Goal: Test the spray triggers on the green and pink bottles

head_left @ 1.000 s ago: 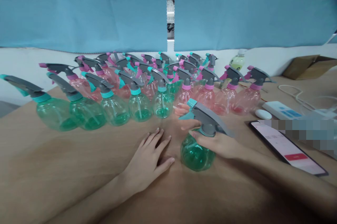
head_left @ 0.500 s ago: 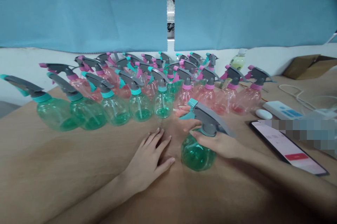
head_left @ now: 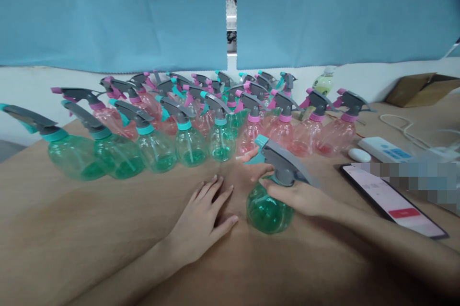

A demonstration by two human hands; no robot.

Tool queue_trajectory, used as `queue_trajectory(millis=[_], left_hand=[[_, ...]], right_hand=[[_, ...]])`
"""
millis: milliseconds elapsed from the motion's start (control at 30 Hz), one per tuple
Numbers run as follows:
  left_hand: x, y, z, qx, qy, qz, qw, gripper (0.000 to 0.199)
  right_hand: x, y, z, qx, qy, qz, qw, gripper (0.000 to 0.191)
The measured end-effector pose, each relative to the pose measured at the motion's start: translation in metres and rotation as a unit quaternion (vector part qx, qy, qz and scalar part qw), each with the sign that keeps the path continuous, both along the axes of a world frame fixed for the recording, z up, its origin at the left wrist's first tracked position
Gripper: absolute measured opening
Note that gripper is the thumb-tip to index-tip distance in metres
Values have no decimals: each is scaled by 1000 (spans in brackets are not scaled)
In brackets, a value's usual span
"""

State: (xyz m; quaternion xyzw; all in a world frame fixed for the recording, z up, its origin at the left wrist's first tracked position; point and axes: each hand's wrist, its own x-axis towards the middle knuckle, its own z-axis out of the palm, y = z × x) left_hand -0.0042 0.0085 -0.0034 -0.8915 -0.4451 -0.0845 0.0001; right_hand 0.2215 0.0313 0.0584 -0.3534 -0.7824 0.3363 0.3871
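In the head view, my right hand (head_left: 304, 196) is wrapped around the neck of a green spray bottle (head_left: 269, 210) with a grey and teal trigger head. Its nozzle points up and to the left, and some of my fingers show beyond the trigger. The bottle is just above or on the tabletop; I cannot tell which. Left of it, my left hand (head_left: 201, 217) lies flat on the wood with fingers spread, holding nothing. Beyond both hands stands a front row of spray bottles, green ones (head_left: 192, 145) on the left and pink ones (head_left: 280, 131) on the right.
More spray bottles (head_left: 158, 88) crowd behind the front row. On the right of the wooden table (head_left: 89, 229) lie a phone (head_left: 381, 196), a white oval object (head_left: 359, 154), a white device with blue keys (head_left: 388, 149) and cables (head_left: 406, 126). A cardboard box (head_left: 419, 89) sits behind them.
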Motion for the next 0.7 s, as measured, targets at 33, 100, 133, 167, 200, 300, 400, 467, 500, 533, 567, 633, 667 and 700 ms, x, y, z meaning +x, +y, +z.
queue_trajectory(millis=[33, 100, 133, 167, 200, 300, 400, 467, 500, 533, 567, 633, 667, 700], left_hand=[[0, 0, 0, 0, 1, 0, 1000, 56], [0, -1, 1, 0, 4, 0, 1000, 56], [0, -1, 1, 0, 5, 0, 1000, 55], [0, -1, 2, 0, 6, 1, 1000, 55], [0, -1, 2, 1, 6, 2, 1000, 55], [1, 0, 2, -1, 7, 2, 1000, 56], [1, 0, 2, -3, 7, 3, 1000, 56], [1, 0, 2, -2, 6, 3, 1000, 56], [1, 0, 1, -1, 6, 2, 1000, 56], [1, 0, 1, 0, 6, 2, 1000, 56], [1, 0, 2, 1, 7, 2, 1000, 56], [1, 0, 2, 1, 8, 4, 1000, 56], [1, 0, 2, 1, 9, 5, 1000, 56], [1, 0, 2, 1, 10, 5, 1000, 56]], right_hand=[[0, 0, 0, 3, 1, -1, 1000, 52], [0, 0, 0, 11, -2, -7, 1000, 50], [0, 0, 1, 13, -5, -11, 1000, 49], [0, 0, 1, 15, -9, -14, 1000, 48], [0, 0, 1, 15, -13, -19, 1000, 47], [-1, 0, 3, 16, -10, -25, 1000, 40], [-2, 0, 5, 15, 11, -16, 1000, 34], [-2, 0, 6, 11, 26, -1, 1000, 32], [-2, 0, 6, 7, 32, 5, 999, 32], [-3, 0, 6, 5, 38, 11, 999, 31], [-3, 0, 7, 1, 45, 18, 999, 30], [-3, 0, 7, -7, 58, 28, 998, 28], [-4, -1, 8, -11, 64, 32, 997, 28], [-4, -1, 9, -15, 70, 35, 997, 27]])
